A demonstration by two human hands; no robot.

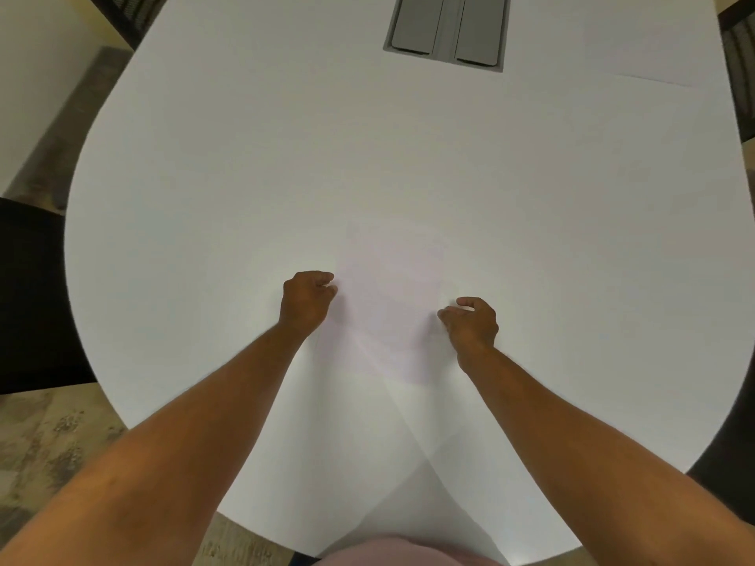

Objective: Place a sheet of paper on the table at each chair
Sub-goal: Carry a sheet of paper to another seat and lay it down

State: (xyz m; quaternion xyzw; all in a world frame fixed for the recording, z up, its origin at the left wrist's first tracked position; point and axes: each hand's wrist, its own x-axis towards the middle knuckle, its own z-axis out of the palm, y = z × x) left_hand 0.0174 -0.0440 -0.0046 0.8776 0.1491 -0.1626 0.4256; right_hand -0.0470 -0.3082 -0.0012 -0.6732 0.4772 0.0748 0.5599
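Note:
A white sheet of paper (390,296) lies flat on the white table (245,177), just ahead of me at its rounded end, and is barely distinct from the tabletop. My left hand (308,300) pinches the sheet's left edge with curled fingers. My right hand (470,320) does the same at its right edge. More white sheets (408,463) overlap under my forearms near the table's front edge. Another sheet (653,55) lies at the far right.
A grey cable hatch (445,30) is set into the table's middle at the far end. Dark chairs stand at the left (28,300), the far left (122,10), the far right (739,75) and the near right (731,455).

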